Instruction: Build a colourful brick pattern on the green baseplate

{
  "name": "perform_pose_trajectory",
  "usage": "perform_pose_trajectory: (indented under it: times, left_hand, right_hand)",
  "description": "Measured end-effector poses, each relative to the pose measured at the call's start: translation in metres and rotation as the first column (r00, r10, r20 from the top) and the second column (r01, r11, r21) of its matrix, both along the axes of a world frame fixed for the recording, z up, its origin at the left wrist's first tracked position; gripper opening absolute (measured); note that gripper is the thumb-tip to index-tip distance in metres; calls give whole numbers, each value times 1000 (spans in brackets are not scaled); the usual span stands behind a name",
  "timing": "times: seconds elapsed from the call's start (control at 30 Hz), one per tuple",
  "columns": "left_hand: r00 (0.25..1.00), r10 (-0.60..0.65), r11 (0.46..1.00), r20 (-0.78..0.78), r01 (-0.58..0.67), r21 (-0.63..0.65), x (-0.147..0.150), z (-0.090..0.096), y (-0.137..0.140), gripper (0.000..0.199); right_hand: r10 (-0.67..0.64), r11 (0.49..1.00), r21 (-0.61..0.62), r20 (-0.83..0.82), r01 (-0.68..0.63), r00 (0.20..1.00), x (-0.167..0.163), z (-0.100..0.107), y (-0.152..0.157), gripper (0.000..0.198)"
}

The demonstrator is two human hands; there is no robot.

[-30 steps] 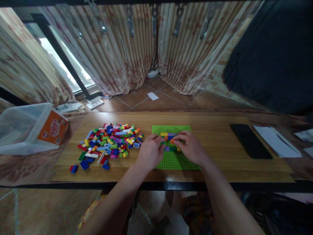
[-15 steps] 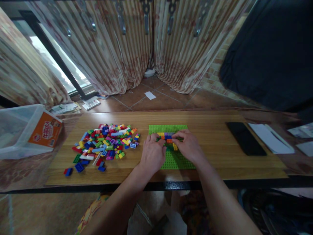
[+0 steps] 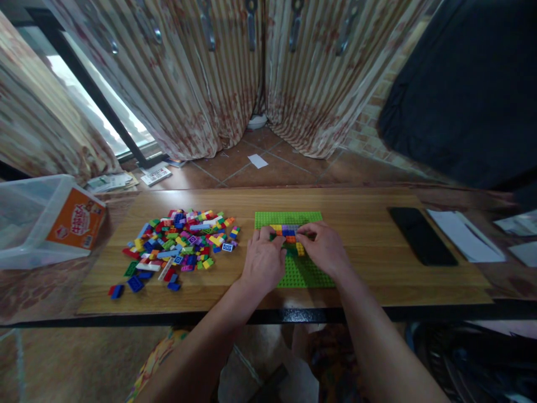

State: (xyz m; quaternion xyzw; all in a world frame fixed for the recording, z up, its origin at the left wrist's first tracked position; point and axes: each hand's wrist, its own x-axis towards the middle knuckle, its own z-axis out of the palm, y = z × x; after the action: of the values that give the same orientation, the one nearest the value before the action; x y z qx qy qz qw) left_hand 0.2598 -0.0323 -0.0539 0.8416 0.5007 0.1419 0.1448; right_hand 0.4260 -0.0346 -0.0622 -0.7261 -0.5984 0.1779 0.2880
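Observation:
On a green studded baseplate (image 3: pixel 310 277) lies a block of joined toy bricks (image 3: pixel 289 232), with yellow, purple, blue and orange ones showing. My left hand (image 3: pixel 264 260) is closed on the left side of the block, thumb and fingers curled at its edge. At the right side, my right hand (image 3: pixel 323 246) pinches with thumb and forefinger against the bricks. Yellow bricks (image 3: pixel 300 249) show just below the right fingertips. My fingers hide parts of the block, and I cannot tell whether a separate loose brick is between them.
A heap of loose toy bricks (image 3: pixel 180 240) covers the left part of the wooden table (image 3: pixel 369 246). Beyond it stands a clear plastic bin (image 3: pixel 33 224) with an orange label. To the right lie a black phone-like slab (image 3: pixel 422 235) and white paper (image 3: pixel 465 238).
The whole view has shifted slightly. My right thumb and forefinger have moved a little on the right side of the block; my left hand stays nearly in place.

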Motion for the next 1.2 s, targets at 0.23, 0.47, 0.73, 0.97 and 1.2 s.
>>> perform_pose_trajectory:
  times: [0.23,0.47,0.73,0.97,1.2]
  left_hand:
    - [1000,4,1000,13,-4,2,0,-1,0,26]
    - [999,-2,1000,38,1,5,-2,0,0,24]
    - [999,2,1000,46,-2,-6,-5,1,0,19]
    - [1000,0,1000,-5,0,-11,0,1,-4,28]
    - [999,1,1000,-42,-1,8,2,1,-6,29]
  right_hand:
    - [79,996,31,81,-82,994,-8,-1,-3,9]
    - [92,994,38,219,-103,971,-17,-4,-4,8]
    - [64,995,64,199,-78,978,-19,-5,-5,16]
    - [34,999,33,115,-38,993,-10,-3,-7,14]
    - [-35,999,39,125,30,992,-1,1,-6,16]
